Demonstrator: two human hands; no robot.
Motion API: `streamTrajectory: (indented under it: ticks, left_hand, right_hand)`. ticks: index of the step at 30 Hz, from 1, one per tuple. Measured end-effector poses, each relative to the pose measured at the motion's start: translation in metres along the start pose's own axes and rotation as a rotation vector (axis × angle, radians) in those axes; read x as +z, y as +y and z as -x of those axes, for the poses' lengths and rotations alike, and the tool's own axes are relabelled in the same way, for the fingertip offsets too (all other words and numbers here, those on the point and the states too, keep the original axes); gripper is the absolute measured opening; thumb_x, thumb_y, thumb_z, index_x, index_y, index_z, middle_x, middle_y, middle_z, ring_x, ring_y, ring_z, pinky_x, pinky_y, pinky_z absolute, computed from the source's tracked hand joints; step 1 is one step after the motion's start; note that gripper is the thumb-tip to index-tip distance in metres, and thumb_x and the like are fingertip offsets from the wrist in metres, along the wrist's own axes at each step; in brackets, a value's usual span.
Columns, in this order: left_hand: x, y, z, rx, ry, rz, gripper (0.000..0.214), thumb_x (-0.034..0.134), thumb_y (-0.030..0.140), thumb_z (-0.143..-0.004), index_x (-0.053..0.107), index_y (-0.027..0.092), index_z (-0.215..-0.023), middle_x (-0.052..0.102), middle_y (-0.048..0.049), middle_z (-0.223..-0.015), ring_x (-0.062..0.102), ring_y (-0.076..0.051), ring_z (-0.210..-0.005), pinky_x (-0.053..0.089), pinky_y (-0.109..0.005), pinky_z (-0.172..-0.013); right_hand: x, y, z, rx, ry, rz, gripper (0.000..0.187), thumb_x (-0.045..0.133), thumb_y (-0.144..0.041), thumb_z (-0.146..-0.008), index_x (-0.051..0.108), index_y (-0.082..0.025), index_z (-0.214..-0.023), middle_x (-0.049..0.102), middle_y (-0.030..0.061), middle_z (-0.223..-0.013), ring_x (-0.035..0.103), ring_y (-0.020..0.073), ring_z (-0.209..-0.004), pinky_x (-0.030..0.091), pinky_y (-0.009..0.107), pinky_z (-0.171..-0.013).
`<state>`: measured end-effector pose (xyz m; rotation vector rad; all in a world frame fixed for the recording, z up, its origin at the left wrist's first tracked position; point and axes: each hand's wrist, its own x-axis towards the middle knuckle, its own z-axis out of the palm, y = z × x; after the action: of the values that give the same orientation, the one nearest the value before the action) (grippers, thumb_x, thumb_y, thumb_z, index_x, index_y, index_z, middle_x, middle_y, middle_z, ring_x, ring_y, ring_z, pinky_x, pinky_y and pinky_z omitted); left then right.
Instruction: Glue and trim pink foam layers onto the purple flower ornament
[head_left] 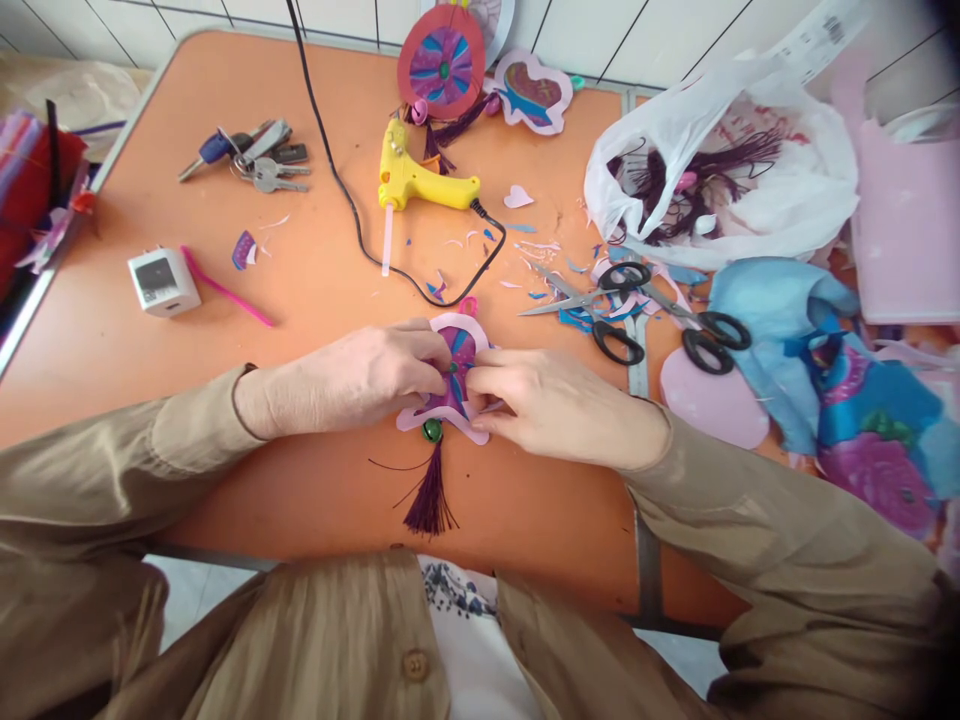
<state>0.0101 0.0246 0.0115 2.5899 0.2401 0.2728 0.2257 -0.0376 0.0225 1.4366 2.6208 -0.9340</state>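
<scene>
A pink-edged felt ornament [459, 330] with a purple and blue patterned middle lies on the orange table in front of me. My left hand [375, 372] has its fingers curled over the ornament's left side. On its right side, the bent fingers of my right hand [536, 400] pinch the edge. From the lower edge hang a green bell [432, 430] and a dark purple tassel [431, 500]. A small pink loop [469, 306] sticks out at the top. The fingertips partly cover the patterned middle.
A yellow glue gun [427, 185] with its black cord lies beyond my hands. Two pairs of scissors [619, 342] rest among scraps at right, near a white plastic bag [810, 215]. Keys [266, 172] and a white charger [163, 282] are at left. Finished-looking ornaments [442, 62] stand at the back.
</scene>
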Motion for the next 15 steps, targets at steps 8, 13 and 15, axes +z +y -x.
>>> streamTrajectory:
  ticks: [8, 13, 15]
  left_hand:
    - [0.0003, 0.0001, 0.0009, 0.028, -0.077, 0.031, 0.028, 0.046, 0.012, -0.095, 0.068, 0.017, -0.078, 0.063, -0.0104, -0.1, 0.054, -0.02, -0.095, 0.047, -0.032, -0.08]
    - [-0.002, 0.0019, 0.0003, 0.033, -0.163, 0.09, 0.04, 0.036, 0.015, -0.1, 0.069, 0.029, -0.118, 0.061, -0.006, -0.092, 0.053, -0.019, -0.097, 0.045, -0.032, -0.087]
    - [-0.0028, 0.0019, 0.0, 0.03, -0.19, 0.093, 0.04, 0.037, 0.017, -0.1, 0.067, 0.032, -0.122, 0.061, -0.0048, -0.091, 0.053, -0.02, -0.098, 0.045, -0.032, -0.089]
  right_hand:
    - [0.0024, 0.0011, -0.0019, -0.004, 0.0, 0.016, 0.007, 0.065, -0.013, -0.08, 0.063, -0.017, -0.074, 0.062, 0.0031, -0.084, 0.054, 0.0149, -0.073, 0.028, 0.028, -0.059]
    - [0.0034, 0.0022, -0.0014, -0.025, 0.008, 0.039, 0.004, 0.065, -0.013, -0.081, 0.064, -0.016, -0.079, 0.064, 0.0045, -0.086, 0.057, 0.0167, -0.077, 0.03, 0.029, -0.06]
    - [0.0027, 0.0014, -0.001, -0.022, 0.006, 0.051, 0.005, 0.063, -0.012, -0.081, 0.064, -0.016, -0.079, 0.065, 0.0051, -0.087, 0.057, 0.017, -0.077, 0.03, 0.029, -0.06]
